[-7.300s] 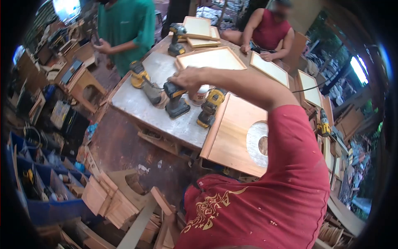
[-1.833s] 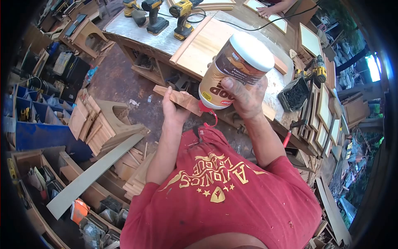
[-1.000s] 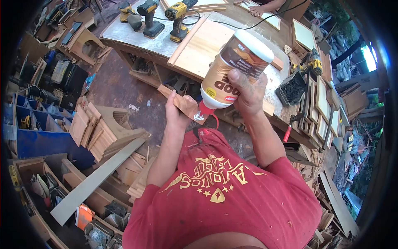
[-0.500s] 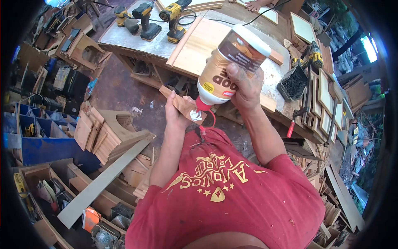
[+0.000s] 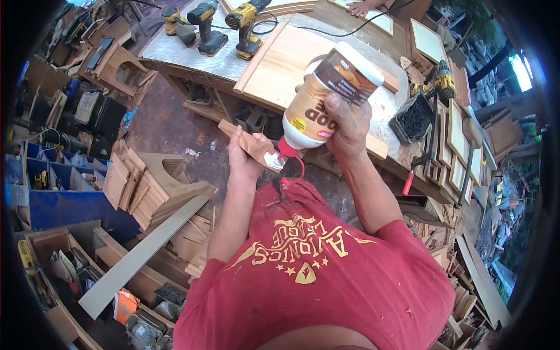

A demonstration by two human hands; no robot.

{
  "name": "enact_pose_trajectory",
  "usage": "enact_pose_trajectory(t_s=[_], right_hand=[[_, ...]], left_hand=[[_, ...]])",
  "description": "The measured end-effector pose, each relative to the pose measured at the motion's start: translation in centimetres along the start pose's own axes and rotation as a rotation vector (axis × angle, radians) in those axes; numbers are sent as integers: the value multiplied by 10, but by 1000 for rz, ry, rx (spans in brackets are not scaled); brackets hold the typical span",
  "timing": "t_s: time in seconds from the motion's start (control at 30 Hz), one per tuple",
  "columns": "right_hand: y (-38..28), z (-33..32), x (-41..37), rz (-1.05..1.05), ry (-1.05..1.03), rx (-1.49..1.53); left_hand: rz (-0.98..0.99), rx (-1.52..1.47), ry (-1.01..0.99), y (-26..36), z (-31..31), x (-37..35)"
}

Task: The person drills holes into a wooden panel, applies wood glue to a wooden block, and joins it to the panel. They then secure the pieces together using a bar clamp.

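My left hand (image 5: 247,158) is closed round a short strip of wood (image 5: 249,143), held out in front of my shirt. White glue (image 5: 273,160) lies in a patch on the strip's near end. Tipped upside down over that end is a bottle of wood glue (image 5: 318,108), gripped by my right hand (image 5: 350,125). Its red nozzle (image 5: 286,148) is right at the glue patch, and a red cap strap loops down beside it.
Ahead stands a workbench (image 5: 233,73) bearing a wooden panel (image 5: 286,64) and several cordless drills (image 5: 248,29). A black bin of screws (image 5: 412,119) and a red-handled clamp (image 5: 409,181) are at its right. Another person's hand (image 5: 358,8) rests at the far edge. Wood pieces (image 5: 157,181) stand at left.
The glue patch on the strip has spread wider. The bottle has shifted slightly down and to the right, its nozzle staying close to the wood.
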State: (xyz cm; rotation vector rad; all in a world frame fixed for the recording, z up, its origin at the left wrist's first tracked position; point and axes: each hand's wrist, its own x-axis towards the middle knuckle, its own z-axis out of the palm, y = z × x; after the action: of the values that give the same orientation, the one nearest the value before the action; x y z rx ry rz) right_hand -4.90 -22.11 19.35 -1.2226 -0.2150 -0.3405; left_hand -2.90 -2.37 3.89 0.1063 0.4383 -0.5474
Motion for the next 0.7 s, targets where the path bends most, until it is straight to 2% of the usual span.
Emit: enact_pose_trajectory(t_s=[0.07, 0.2, 0.3, 0.33, 0.43, 0.53, 0.63, 0.7], right_hand=[[3, 3, -6, 31, 7, 12], [8, 7, 3, 5, -24, 1], [3, 6, 10, -39, -8, 27], [5, 7, 9, -38, -1, 31], [13, 8, 7, -26, 11, 77], [16, 2, 10, -28, 25, 83], [15, -9, -2, 54, 47, 69], [21, -21, -7, 88, 62, 72]], left_hand=[[27, -21, 47, 0, -2, 0], [165, 163, 136, -12, 11, -1], [87, 148, 68, -9, 6, -5], [17, -3, 48, -7, 5, -6], [161, 203, 144, -12, 8, -2], [165, 142, 147, -9, 18, -14], [-15, -93, -55, 13, -7, -5], [32, -89, -17, 19, -14, -6]])
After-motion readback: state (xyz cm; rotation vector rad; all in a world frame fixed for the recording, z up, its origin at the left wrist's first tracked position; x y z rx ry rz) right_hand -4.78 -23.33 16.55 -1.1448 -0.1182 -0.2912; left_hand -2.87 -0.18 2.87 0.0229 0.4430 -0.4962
